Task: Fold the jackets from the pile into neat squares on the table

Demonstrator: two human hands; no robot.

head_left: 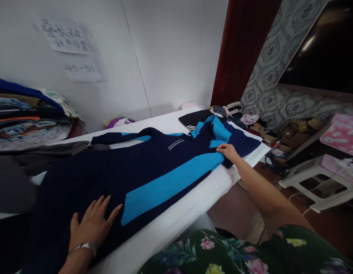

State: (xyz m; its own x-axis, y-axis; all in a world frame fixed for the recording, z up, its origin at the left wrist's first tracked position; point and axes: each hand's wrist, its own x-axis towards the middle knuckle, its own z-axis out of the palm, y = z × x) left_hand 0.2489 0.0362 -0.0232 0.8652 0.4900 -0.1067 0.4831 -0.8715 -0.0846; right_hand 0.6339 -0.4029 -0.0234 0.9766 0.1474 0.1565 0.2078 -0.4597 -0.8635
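A dark navy jacket (108, 167) with bright blue panels lies spread along the white table, its hood toward the far right end. On its lower body my left hand (92, 220) rests flat, fingers spread, a silver bracelet at the wrist. Near the shoulder and hood, my right hand (228, 151) pinches the edge of the jacket between thumb and fingers. One blue-striped sleeve runs along the near side; the other sleeve (119, 137) stretches out toward the wall.
Piled clothes (31, 114) stand at the left by the white wall. Grey garments (11, 182) lie at the left. Beyond the hood is a folded black garment (193, 117) with white stripes. A plastic stool (316, 179) and cardboard boxes (296, 131) stand at the right.
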